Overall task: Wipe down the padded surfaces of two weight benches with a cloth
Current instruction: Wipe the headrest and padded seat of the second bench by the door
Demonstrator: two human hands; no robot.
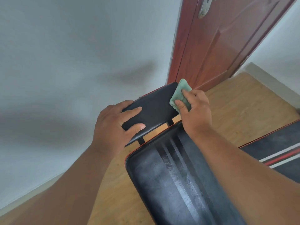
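The small head pad at the far end of the nearer bench stood on two thin black brackets, with a gap between it and the long pad, so I judged that a hard push with the cloth could rock or tilt it; the left hand was there to stop this, and if that grip slipped on the smooth black cover, the pad could swing away from the wiping. The green cloth was folded small and hung partly over the right edge of the pad, so it could slide off the edge and drop to the wooden floor if the pressure went too far outward. The fingers of the left hand were spread wide and wrapped over the left end of the pad, thumb on top. The right hand pressed the cloth against the right end of the pad, the fingers fairly flat and only a little bent, thumb and index lying on the cloth. The long pad looked streaked and dull, and the second bench lay to the right, apart from both hands, so much of the job seemed to be left.
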